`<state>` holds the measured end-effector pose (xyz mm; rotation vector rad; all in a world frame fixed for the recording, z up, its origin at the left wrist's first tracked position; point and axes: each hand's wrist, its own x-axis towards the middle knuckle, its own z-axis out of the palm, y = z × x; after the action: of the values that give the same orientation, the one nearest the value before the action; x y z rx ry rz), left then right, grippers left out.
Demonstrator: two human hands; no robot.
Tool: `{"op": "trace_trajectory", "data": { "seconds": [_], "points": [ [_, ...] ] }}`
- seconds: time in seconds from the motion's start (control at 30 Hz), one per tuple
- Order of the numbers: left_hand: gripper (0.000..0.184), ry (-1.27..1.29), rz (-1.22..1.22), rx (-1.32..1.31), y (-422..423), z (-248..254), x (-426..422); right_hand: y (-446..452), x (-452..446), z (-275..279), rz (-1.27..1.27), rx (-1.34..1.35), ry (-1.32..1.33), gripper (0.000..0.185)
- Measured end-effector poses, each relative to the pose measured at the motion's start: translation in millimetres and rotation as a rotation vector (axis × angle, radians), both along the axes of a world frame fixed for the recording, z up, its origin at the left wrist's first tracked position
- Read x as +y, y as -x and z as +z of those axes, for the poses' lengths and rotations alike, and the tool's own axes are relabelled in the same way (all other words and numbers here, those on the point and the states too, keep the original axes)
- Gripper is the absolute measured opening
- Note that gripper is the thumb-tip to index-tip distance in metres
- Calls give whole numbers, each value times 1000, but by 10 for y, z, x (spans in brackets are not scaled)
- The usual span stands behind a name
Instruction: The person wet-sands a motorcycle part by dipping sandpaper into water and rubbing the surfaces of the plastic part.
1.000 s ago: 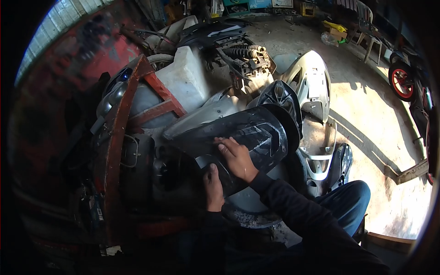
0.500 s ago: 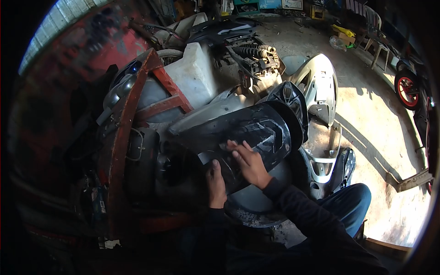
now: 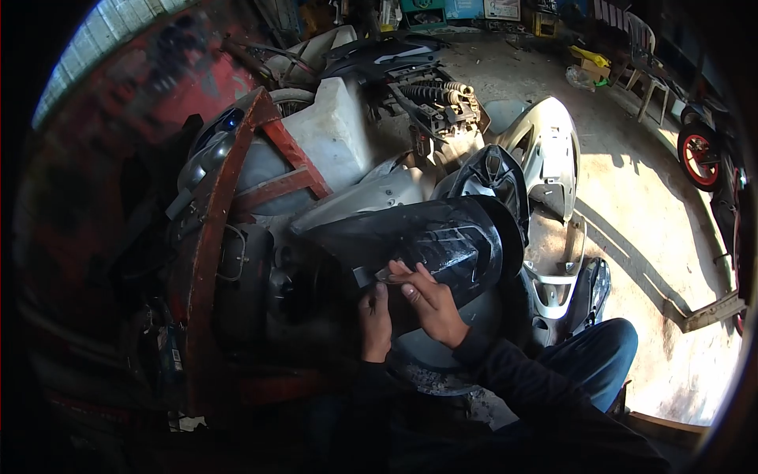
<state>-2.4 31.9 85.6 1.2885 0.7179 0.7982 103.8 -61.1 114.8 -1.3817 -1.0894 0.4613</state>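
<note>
A scuffed black motorcycle body panel (image 3: 442,233) lies across in front of me, tilted, with pale scrape marks toward its right end. My left hand (image 3: 376,324) grips its near edge, thumb upward, the other fingers mostly hidden. My right hand (image 3: 430,304) is over the panel's near side. Its fingers are bent and drawn together around something small and flat that I cannot make out. Just left of those fingertips is a small light grey patch (image 3: 361,276) on the dark surface. Below the panel shows a round dark grey tub (image 3: 446,340).
A red metal frame (image 3: 207,261) rises close on the left, with a whitish plastic part (image 3: 339,130) behind it. Shock absorbers (image 3: 438,92) and a cream fairing (image 3: 553,146) lie beyond the panel. A red-rimmed wheel (image 3: 699,156) and a chair (image 3: 643,47) stand right.
The panel's far side has tipped lower. My right hand has shifted slightly down, its fingers drawing closer together near my left thumb. My left hand has barely moved.
</note>
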Motion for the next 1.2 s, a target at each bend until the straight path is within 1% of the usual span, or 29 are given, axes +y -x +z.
{"op": "trace_trajectory", "data": {
  "seconds": [0.07,0.1,0.13,0.2,0.27,0.3,0.33,0.37,0.4,0.47,0.5,0.53,0.6,0.67,0.73,0.8,0.87,0.9,0.93,0.97,1.0,1.03,1.07,1.13,1.2],
  "points": [
    [44,2,33,217,-30,-33,-61,-177,145,-91,-113,88,3,30],
    [42,-69,23,281,-47,-81,-80,-271,258,-87,-155,103,23,29],
    [42,-66,15,286,-38,-122,-81,-254,299,-91,-133,84,2,29],
    [44,-116,44,111,-69,-157,12,26,124,-59,-55,155,-102,29],
    [44,-124,43,138,-18,-158,31,75,29,-305,-70,121,-96,29],
    [44,-139,50,178,-14,-124,0,33,56,-447,-121,246,-80,29],
    [44,-149,58,216,-24,-115,-37,3,57,-452,-172,370,-60,29],
    [44,-126,59,268,-33,-126,-63,-131,110,-469,-204,249,47,28],
    [44,-123,51,280,7,-132,-65,-139,206,-370,-196,347,30,26],
    [46,-164,25,266,21,-94,4,3,220,-374,-168,246,-128,26],
    [47,-168,68,255,37,-122,48,108,93,-311,-141,219,-134,27],
    [47,-172,73,248,35,-84,53,168,-35,-299,-132,127,-74,28],
    [47,-127,47,206,29,-52,-10,52,-24,-454,-193,183,-17,28],
    [47,-133,-13,264,51,-167,-14,-157,202,-310,-287,148,-27,27],
    [45,-175,-5,267,11,-155,-27,-112,283,-191,-210,10,-102,27],
    [44,-158,-21,217,10,-167,19,46,29,-82,-92,5,-96,30],
    [44,-188,-35,194,34,-123,5,14,-107,-154,-76,7,-72,30],
    [44,-205,-20,207,17,-118,-27,-57,-69,-285,-155,55,-64,29],
    [44,-202,-24,209,8,-118,-42,-108,-56,-298,-236,105,-50,27],
    [44,-187,-27,257,-3,-115,-52,-177,31,-311,-253,72,-43,26],
    [45,-177,-30,301,-22,-106,-45,-144,87,-208,-230,52,-45,26],
    [47,-255,-9,202,-47,-95,-16,-52,48,-105,-211,57,-67,27],
    [47,-217,28,212,-29,-64,13,85,-27,-73,-187,63,-87,27],
    [47,-145,-22,180,10,-13,98,144,-120,-170,-163,33,-89,27],
    [47,-181,-21,205,-46,3,66,83,-58,-288,-243,118,-61,29]
  ]
}}
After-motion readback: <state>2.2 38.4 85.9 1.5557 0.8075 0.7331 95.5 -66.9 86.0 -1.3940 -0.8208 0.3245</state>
